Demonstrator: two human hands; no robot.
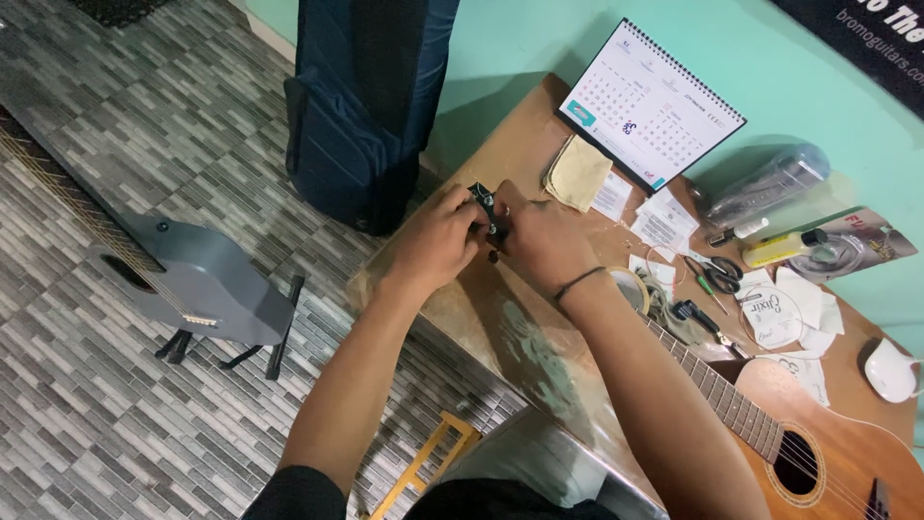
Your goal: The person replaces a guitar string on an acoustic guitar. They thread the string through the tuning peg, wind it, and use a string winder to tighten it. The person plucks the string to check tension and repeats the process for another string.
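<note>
A small black tool (484, 204) is pinched between the left hand (438, 241) and the right hand (544, 241), both grips clamped on it above the tabletop (525, 327). A desk calendar (650, 106) is seen at two o'clock, a brown guitar (808, 453) at four.

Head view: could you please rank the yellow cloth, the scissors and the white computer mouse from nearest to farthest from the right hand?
1. Yellow cloth, just beyond the right hand, by the calendar.
2. Scissors, farther right among the paper slips.
3. White computer mouse, at the table's far right edge.
</note>
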